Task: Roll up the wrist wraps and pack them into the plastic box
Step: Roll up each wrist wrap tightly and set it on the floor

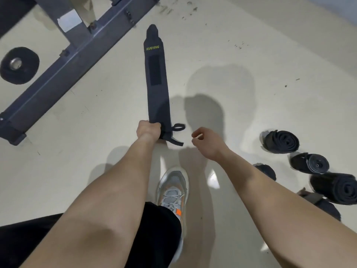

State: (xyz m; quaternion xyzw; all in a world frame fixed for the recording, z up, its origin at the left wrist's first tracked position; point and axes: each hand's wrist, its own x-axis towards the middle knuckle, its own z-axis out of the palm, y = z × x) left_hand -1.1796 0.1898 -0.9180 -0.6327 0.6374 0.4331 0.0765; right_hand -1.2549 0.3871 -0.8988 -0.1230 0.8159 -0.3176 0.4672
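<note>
Right now the pale floor (pixel 251 45) fills most of my feed, with a dark metal frame (pixel 58 74) slanting across the upper left. One wrist wrap (pixel 156 84) lies stretched flat on the floor, running straight away from the person with its lettered end far off. Well apart on the right is a cluster of rolled wraps (pixel 282 141). The left hand (pixel 147 130) has its fingers curled tight round the flat wrap's near end. The right hand (pixel 206 142) hovers just beside that end, fingers loosely bent, holding nothing. Smallest is the thumb loop (pixel 178 127), sticking out sideways from the gripped end. I can't find the plastic box anywhere in view.

My worry is that loop: if it gets caught in the first turn, I'd expect the roll to bunch and wind crooked. A slack one-handed start could also let the layers slide sideways, leaving the roll too loose to pack.
</note>
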